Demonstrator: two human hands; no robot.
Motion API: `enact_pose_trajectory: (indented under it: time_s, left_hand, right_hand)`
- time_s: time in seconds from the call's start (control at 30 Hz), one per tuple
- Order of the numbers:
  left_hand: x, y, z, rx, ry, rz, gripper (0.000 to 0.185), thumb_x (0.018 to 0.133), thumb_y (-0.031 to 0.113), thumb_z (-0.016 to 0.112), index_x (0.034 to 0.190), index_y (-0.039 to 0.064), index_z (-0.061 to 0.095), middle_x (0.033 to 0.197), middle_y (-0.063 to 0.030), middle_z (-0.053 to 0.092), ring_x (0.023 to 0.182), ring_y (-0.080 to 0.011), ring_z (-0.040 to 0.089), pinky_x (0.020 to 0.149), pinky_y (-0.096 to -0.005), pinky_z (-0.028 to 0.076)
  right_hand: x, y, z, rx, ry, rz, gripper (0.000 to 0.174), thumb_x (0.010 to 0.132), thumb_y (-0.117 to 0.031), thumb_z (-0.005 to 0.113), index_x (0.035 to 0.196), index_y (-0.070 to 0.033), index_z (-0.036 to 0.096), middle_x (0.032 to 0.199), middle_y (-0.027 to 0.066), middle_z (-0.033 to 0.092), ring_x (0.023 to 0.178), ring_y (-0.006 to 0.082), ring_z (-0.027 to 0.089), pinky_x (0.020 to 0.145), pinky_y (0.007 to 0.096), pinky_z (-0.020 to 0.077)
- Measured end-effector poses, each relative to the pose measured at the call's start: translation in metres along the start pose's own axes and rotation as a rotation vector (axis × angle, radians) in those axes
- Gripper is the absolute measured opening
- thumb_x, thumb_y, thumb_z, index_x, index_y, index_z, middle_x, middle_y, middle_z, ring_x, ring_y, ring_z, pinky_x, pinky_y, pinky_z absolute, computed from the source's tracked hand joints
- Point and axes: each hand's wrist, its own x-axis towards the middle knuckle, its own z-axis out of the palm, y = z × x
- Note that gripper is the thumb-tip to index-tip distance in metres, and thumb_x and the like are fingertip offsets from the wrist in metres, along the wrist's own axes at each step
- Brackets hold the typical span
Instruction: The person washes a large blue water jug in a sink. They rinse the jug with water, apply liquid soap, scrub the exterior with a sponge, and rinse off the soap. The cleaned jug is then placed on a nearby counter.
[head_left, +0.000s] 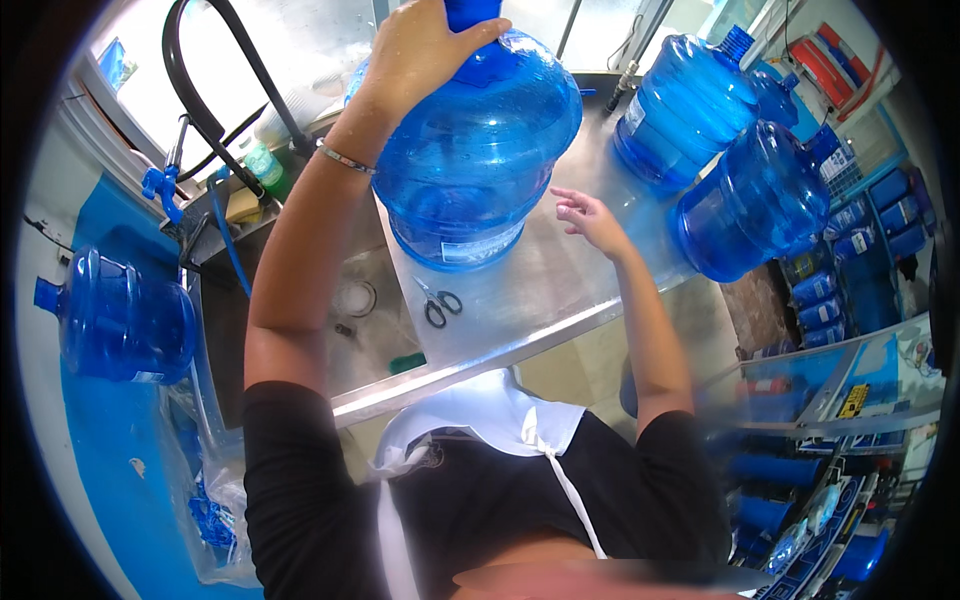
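A large blue plastic water jug (472, 165), wet on its surface, stands on the stainless steel counter (540, 277) in front of me. At the jug's neck is my left hand (427, 52), its thumb and palm against the neck and shoulder; the far fingers are hidden. Just right of the jug's lower side, my right hand (589, 217) is raised with its fingers partly bent and nothing in it. Black-handled scissors (441, 307) lie on the counter close to the jug's base, beside the sink edge.
A steel sink (367, 277) lies left, with a green scrubber (406, 363). Behind it are a black curved pipe (176, 52), a blue tap (160, 184) and a green bottle (266, 169). More blue jugs stand right (686, 112), (757, 202), and one at far left (127, 315).
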Motion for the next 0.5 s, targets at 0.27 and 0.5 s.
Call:
enact_pose_trajectory:
  time_s: [0.27, 0.5]
  left_hand:
    - [-0.006, -0.014, 0.006, 0.212, 0.227, 0.106, 0.056, 0.087, 0.036, 0.074, 0.123, -0.003, 0.058, 0.117, -0.0187, 0.066, 0.102, -0.0273, 0.066, 0.089, -0.0372, 0.053]
    - [-0.109, -0.118, -0.004, -0.295, 0.571, -0.228, 0.056, 0.096, 0.043, 0.058, 0.129, -0.003, 0.058, 0.117, -0.0126, 0.065, 0.109, -0.0211, 0.060, 0.097, -0.0343, 0.045]
  right_hand:
    - [0.051, -0.025, -0.019, 0.098, -0.008, -0.080, 0.050, 0.099, -0.031, 0.058, 0.145, -0.013, 0.048, 0.127, 0.0112, 0.055, 0.109, 0.0189, 0.060, 0.087, 0.0337, 0.0524]
    - [0.096, 0.007, -0.010, 0.167, -0.140, -0.038, 0.058, 0.100, -0.046, 0.052, 0.148, -0.016, 0.044, 0.135, 0.0096, 0.054, 0.113, 0.0224, 0.058, 0.085, 0.0351, 0.0526]
